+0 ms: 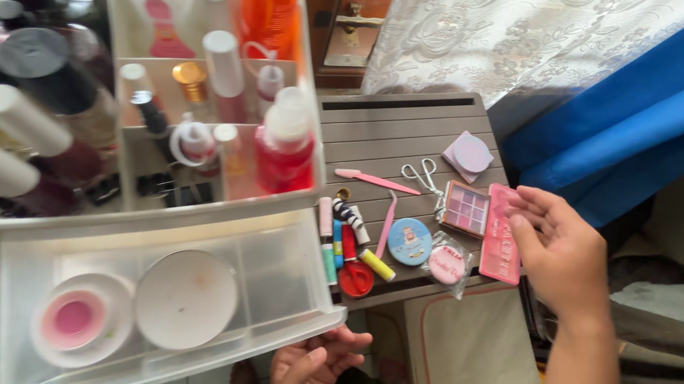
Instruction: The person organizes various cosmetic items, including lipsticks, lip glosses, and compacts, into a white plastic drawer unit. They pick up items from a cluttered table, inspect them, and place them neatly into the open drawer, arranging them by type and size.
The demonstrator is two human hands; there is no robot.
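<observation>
- Clear plastic drawer, nearest the lens, stands pulled out from a cosmetics organiser, with a round white compact and a pink-centred one inside
- Left hand sits just under the drawer's front corner, palm up, fingers loosely curled, gripping nothing
- Right hand reaches over the small grey table, fingers spread and empty, fingertips at the edge of the open eyeshadow palette
- Sorting appears to be at the picking stage; a next move would seemingly call for closing the fingers on the palette's pink lid
- Small scissors lie just beside the palette
</observation>
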